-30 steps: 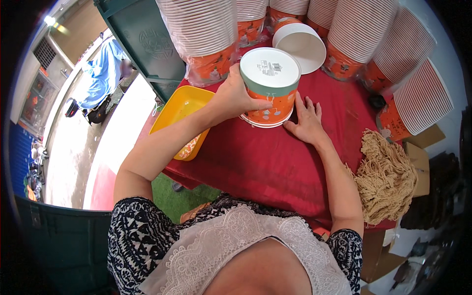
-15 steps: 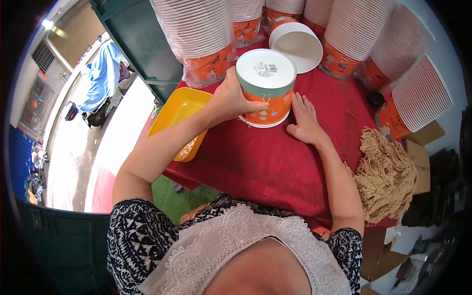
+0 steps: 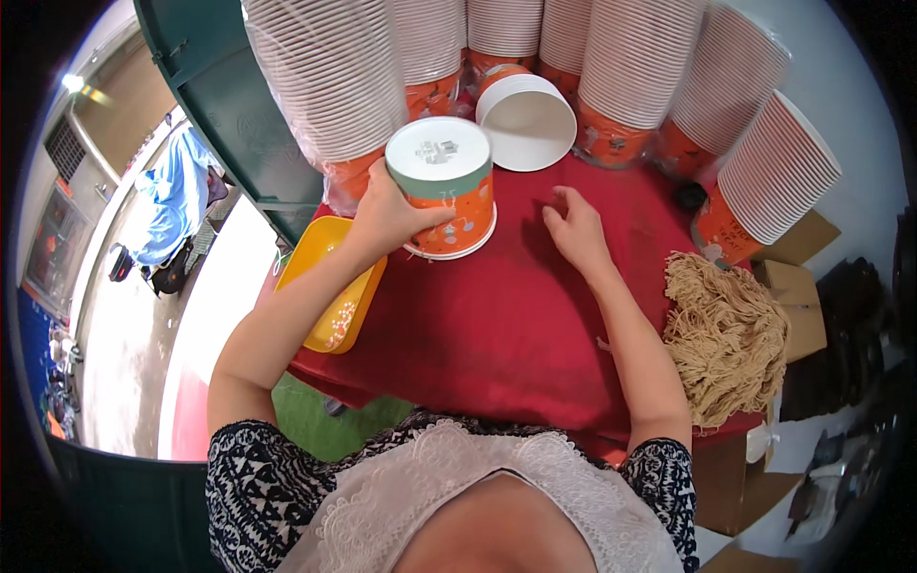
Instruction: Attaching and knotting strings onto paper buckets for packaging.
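Note:
An orange and green paper bucket [image 3: 463, 218] stands upside down on the red tablecloth [image 3: 497, 334], its white base up and its rim down. My left hand [image 3: 384, 215] is closed around the bucket's left side, thumb across the front. To the right of it, my right hand [image 3: 577, 234] is held over the cloth with fingers apart and nothing in it. Just behind lies another such bucket [image 3: 525, 129] on its side, its white mouth facing me. Under my left forearm is a yellow tray [image 3: 371, 310] with a printed pattern, partly hidden by the arm.
Tall stacks of nested paper buckets [image 3: 325, 86] line the back and right of the table, several wrapped in clear plastic. A bundle of tan strings [image 3: 726, 334] lies at the right edge, beside a cardboard box [image 3: 798, 301]. A dark green panel [image 3: 224, 105] stands at the left.
My right hand has come away from the upside-down bucket. The bucket, with my left hand on it, has shifted somewhat left, toward the wrapped stack. The whole view has shifted too.

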Motion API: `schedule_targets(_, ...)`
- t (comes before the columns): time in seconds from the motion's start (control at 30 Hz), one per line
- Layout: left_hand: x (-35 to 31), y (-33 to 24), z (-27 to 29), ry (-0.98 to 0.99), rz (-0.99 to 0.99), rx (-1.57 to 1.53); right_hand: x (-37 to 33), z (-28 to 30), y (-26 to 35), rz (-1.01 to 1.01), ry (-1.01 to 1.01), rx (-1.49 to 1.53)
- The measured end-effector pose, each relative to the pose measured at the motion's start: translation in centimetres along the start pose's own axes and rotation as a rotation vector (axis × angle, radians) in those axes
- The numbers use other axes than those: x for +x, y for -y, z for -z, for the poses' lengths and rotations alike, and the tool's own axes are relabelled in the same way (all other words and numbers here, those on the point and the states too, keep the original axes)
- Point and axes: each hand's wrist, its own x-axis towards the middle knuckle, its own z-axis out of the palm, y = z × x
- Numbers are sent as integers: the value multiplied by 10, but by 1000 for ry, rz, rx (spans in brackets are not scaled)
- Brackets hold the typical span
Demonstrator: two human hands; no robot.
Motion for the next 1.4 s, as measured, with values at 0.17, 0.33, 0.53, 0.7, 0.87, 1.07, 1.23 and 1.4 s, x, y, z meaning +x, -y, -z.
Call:
schedule_targets(0.17, -1, 18, -9, -1, -81, -21, 51, 5, -3, 468, -427, -233)
schedule_targets(0.33, -15, -9, 8, 61, 51, -158, 95, 21, 8, 501, -447, -377)
schedule_targets(0.53, -42, -28, 35, -4, -38, 1, 147, 29, 9, 622, -553, -574)
schedule_targets(0.7, -61, -37, 50, -34, -87, -68, 168, 30, 5, 627, -591, -710)
schedule_targets(0.87, -75, -27, 60, -24, -95, -116, 173, 33, 6, 673, -524, -679)
schedule_targets(1.07, -84, -19, 63, -3, -215, -62, 169, 31, 6, 685, -417, -597)
schedule_targets(1.23, -92, -28, 64, 52, -193, -72, 161, 33, -2, 666, -389, -537)
schedule_targets(1.4, -100, -32, 67, 35, -206, -132, 146, 40, -10, 761, -292, -448)
